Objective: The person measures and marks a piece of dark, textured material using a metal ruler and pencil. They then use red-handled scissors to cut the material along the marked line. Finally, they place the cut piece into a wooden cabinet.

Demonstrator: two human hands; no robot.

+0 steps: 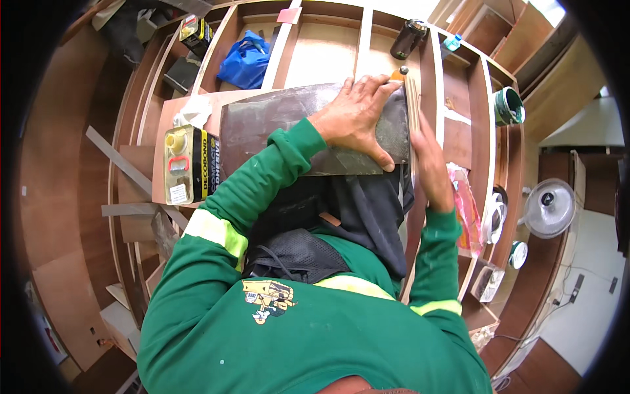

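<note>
- Panel (262, 125), dark with pale smudges, lies in front of the person over the wooden framework (363, 39), in the head view.
- Left hand (354, 121) is spread palm-down on the panel near its right end, thumb well apart from the fingers, grasping nothing.
- Right hand (431, 164) is beside the wood strips (413, 108) along the panel's right edge, fingers extended; whether it grips them, I cannot tell.
- Orange object (397, 75) with a dark knob sits just beyond the left fingertips.
- Metal can (177, 154) with a yellow cap stands left of the panel.
- Blue bag (246, 62) and black can (408, 39) occupy separate bays beyond.
</note>
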